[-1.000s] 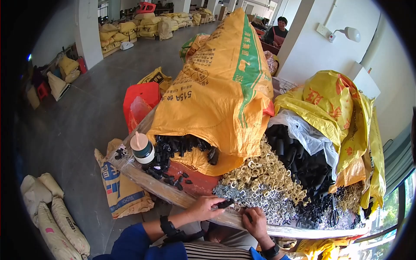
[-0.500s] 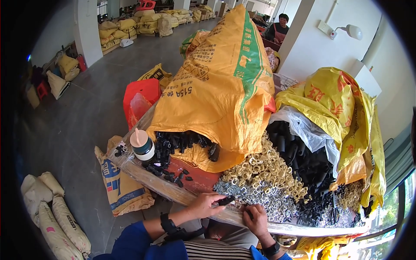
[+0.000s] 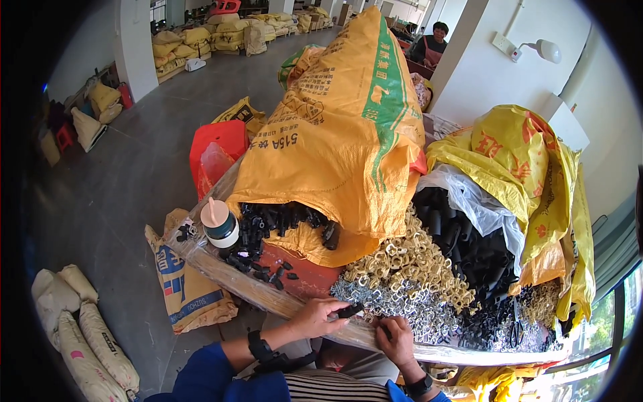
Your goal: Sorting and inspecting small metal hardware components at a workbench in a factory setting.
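Note:
At the table's near edge, my left hand (image 3: pixel 315 319) pinches a short black plastic fitting (image 3: pixel 349 311) between thumb and fingers. Beside it on the right, my right hand (image 3: pixel 396 339) is closed, its fingers curled down by the small metal parts; a bit of something dark shows at the fingertips, too small to name. Just beyond both hands lies a heap of small silvery metal pieces (image 3: pixel 385 299). Behind that rises a pile of brass-coloured clips (image 3: pixel 408 262). Loose black fittings (image 3: pixel 276 276) are scattered to the left on the red tabletop (image 3: pixel 305 273).
A large orange woven sack (image 3: pixel 328 147) spills black fittings at the back. Black tubes (image 3: pixel 445 224) fill a yellow sack (image 3: pixel 499 144) to the right. A lidded cup (image 3: pixel 220 228) stands at the left edge. Scissors (image 3: pixel 516 323) lie far right. Another person (image 3: pixel 432 48) sits in the distance.

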A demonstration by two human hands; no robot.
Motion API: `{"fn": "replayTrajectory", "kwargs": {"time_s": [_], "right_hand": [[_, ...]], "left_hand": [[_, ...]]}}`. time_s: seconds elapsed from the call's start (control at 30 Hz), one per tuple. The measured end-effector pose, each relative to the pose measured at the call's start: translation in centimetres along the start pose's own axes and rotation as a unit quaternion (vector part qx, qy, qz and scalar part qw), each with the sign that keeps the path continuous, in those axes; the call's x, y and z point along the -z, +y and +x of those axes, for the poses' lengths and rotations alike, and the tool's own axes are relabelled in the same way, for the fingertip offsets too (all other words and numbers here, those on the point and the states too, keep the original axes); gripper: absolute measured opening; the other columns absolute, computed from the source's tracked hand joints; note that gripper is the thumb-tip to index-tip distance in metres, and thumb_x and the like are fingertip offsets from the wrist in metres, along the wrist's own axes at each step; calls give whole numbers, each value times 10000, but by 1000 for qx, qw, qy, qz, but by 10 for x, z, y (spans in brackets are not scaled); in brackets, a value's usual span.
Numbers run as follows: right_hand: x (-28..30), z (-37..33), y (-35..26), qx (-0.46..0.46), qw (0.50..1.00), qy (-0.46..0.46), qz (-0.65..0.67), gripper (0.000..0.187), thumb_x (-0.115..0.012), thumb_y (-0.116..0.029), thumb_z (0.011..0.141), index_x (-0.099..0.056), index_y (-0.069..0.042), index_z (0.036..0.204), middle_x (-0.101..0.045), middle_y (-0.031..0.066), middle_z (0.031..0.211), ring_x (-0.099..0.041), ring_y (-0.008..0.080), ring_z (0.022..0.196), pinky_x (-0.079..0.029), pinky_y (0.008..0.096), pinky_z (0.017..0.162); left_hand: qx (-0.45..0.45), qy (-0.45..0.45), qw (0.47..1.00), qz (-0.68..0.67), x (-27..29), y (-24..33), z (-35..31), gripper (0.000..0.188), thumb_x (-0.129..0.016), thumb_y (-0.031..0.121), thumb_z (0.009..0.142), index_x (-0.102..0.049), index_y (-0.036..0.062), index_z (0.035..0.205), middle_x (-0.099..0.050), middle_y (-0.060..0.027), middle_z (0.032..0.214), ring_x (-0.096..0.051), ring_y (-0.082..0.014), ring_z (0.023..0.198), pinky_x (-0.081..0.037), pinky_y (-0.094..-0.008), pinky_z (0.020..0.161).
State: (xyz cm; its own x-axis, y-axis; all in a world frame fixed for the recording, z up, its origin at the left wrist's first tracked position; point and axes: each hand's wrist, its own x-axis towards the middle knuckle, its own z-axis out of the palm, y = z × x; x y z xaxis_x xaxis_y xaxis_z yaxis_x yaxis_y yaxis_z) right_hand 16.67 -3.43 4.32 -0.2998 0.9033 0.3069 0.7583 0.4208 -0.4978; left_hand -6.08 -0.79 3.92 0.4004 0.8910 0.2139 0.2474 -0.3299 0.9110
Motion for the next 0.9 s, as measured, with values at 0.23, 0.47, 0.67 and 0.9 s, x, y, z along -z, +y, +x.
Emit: {"fn": "replayTrajectory", "kwargs": {"time_s": [0.23, 0.47, 0.67, 0.9], "right_hand": [[-1, 0, 1, 0, 1000, -1, -2, 124, -579, -95, 660, -531, -46, 762, -506, 90, 745, -468, 261, 697, -381, 344, 619], [0, 0, -2, 2, 1000, -6, -10, 110, -566, -67, 658, -533, -38, 759, -511, 97, 730, -483, 261, 688, -390, 341, 619], [-1, 0, -1, 7, 1000, 0, -5, 103, -563, -71, 663, -531, -36, 755, -510, 95, 727, -481, 260, 684, -388, 340, 622], [-2, 0, -1, 6, 1000, 2, -9, 104, -562, -74, 665, -533, -36, 757, -511, 93, 726, -480, 258, 681, -387, 337, 620]], "left_hand": [[9, 7, 1000, -26, -2, -3, -1, 368, -588, 183, 685, -521, -12, 989, -573, -150, 839, -571, -246, 738, -443, -293, 646], [16, -6, 1000, -26, 1, 0, -1, 369, -587, 179, 686, -518, -13, 994, -571, -144, 833, -571, -241, 729, -443, -291, 639], [44, -20, 998, -28, 3, 5, -1, 368, -589, 173, 684, -517, -13, 994, -570, -141, 829, -572, -232, 719, -445, -290, 631], [6, 1, 999, -38, 1, -1, -1, 366, -596, 172, 682, -520, -5, 994, -573, -134, 815, -575, -207, 693, -450, -274, 599]]}}
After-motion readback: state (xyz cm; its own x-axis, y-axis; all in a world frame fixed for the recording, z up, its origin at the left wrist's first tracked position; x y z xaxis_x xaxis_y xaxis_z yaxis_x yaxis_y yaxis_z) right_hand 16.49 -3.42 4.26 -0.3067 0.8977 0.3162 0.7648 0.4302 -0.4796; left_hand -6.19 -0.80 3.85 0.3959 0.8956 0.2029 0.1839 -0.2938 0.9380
